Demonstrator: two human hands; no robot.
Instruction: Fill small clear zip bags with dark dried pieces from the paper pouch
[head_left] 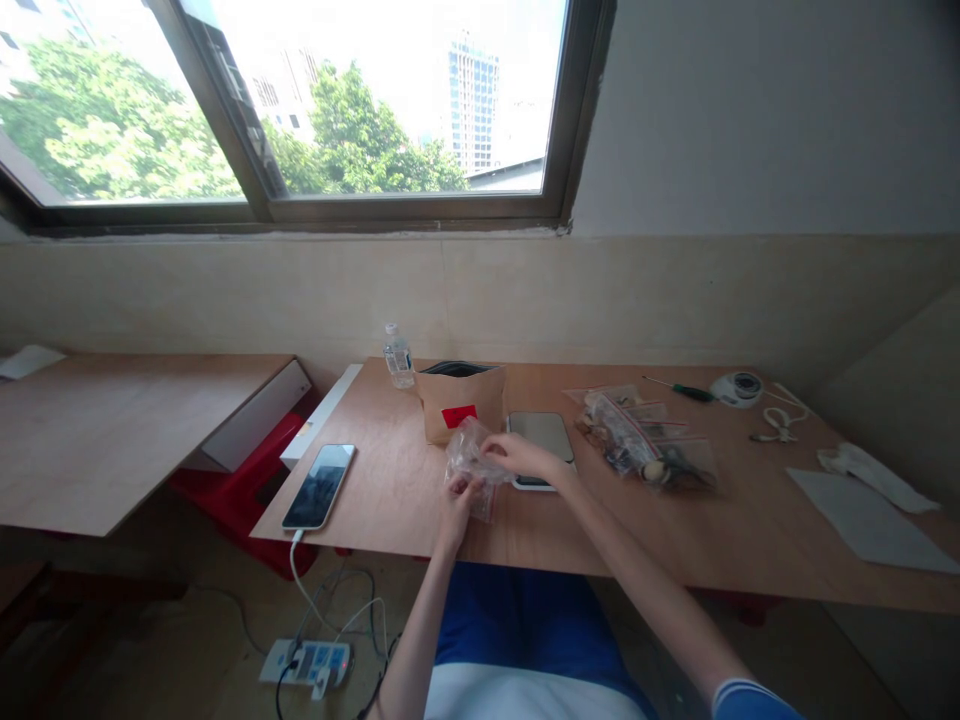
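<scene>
both hands are holding a clear bag [471,462] over the table's [390,490] near edge.

the left hand [459,497] is pinching the bag's lower part with closed fingers, and the right hand [523,457] is gripping its upper right side, fingers curled on the plastic. the bag is sitting just in front of a brown pouch [459,400] with a red label and beside a scale [541,445]. a phone [319,485] is lying well to the left, its cable hanging down toward a power strip [307,664] on the floor. more small bags [645,445] are lying in a pile to the right, a bottle [397,356] is standing behind the pouch, and a screwdriver [681,389] is lying near the wall.
</scene>
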